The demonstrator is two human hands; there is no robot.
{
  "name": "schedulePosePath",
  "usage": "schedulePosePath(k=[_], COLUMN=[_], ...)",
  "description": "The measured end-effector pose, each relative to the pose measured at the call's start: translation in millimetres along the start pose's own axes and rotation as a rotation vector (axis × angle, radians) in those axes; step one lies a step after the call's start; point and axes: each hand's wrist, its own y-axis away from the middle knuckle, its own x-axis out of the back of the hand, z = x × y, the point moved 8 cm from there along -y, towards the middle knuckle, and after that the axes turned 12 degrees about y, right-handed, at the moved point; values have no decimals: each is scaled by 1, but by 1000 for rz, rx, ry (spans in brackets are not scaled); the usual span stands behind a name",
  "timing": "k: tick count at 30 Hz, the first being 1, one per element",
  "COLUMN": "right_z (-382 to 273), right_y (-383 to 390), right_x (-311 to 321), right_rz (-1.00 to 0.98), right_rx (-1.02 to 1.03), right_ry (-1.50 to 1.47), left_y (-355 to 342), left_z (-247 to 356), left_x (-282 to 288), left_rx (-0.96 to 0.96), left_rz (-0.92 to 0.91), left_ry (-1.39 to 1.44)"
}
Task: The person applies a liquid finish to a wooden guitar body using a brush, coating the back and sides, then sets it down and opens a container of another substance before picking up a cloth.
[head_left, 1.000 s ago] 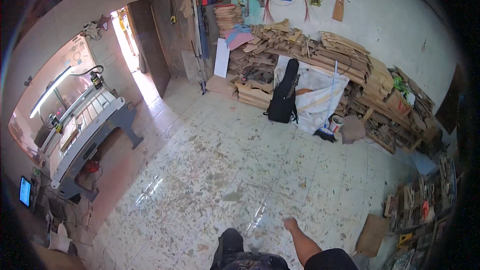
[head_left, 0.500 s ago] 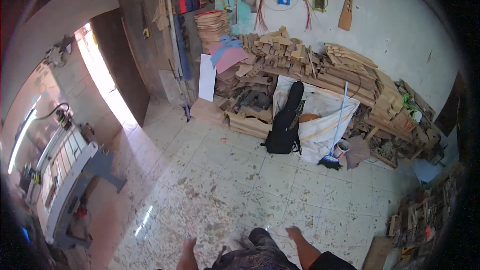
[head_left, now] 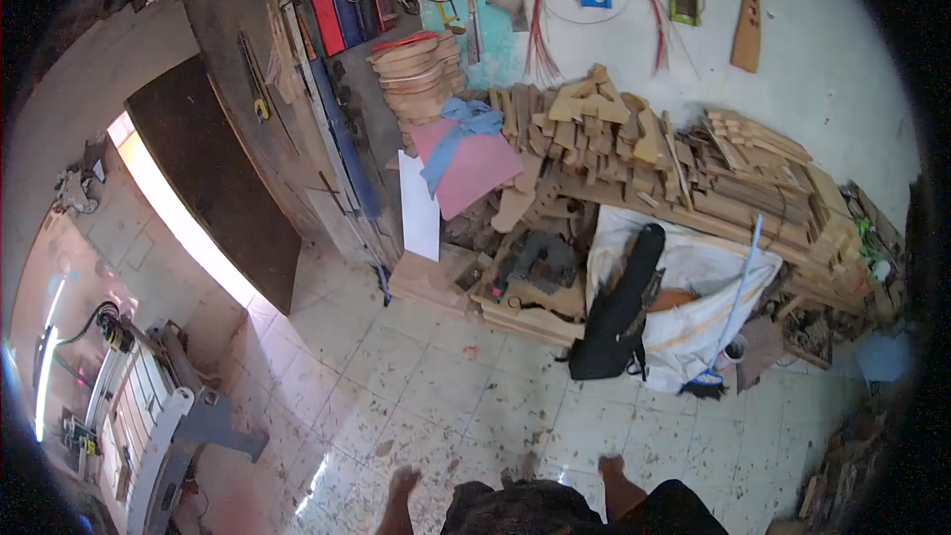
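My left hand [head_left: 401,482] and my right hand [head_left: 610,465] show only at the bottom edge, raised a little over the speckled tiled floor [head_left: 466,386]. Neither holds anything, and the fingers look loosely apart. They touch nothing. Ahead of me, well out of reach, a big pile of cut wooden pieces [head_left: 634,144] lies against the white wall. A black soft case [head_left: 619,307] leans on a white sack [head_left: 698,322] in front of the pile.
A pink sheet [head_left: 471,168] and a white board [head_left: 419,210] lean by long bars [head_left: 337,139] on the left wall. A dark door [head_left: 213,183] stands open with bright light beside it. A grey machine [head_left: 149,431] stands at lower left. Scrap lies at the right.
The view has swung left and closer to the wood pile, which is now larger and nearer the centre. Both hands have stayed low at the bottom edge.
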Motion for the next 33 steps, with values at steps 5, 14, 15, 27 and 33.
schedulePosePath(k=[5,14,15,27,33], right_z=[-343,-546,-568,-706,-815], right_y=[-242,-529,-554,-842,-872], right_x=[280,561,566,538,557], right_rz=[-551,-141,-185,135,17], right_rx=[283,621,612,348,490], right_ry=[-1168,-1298,-1305,-822,-660], left_y=[65,-140,-160,-648,-730], left_z=[-91,-145,-159,-73,-12], left_x=[22,45,51,332,398], left_rx=[835,876,875,468,401], left_rz=[-350,-435,-440,344,242], left_ry=[108,156,145,1311,1450])
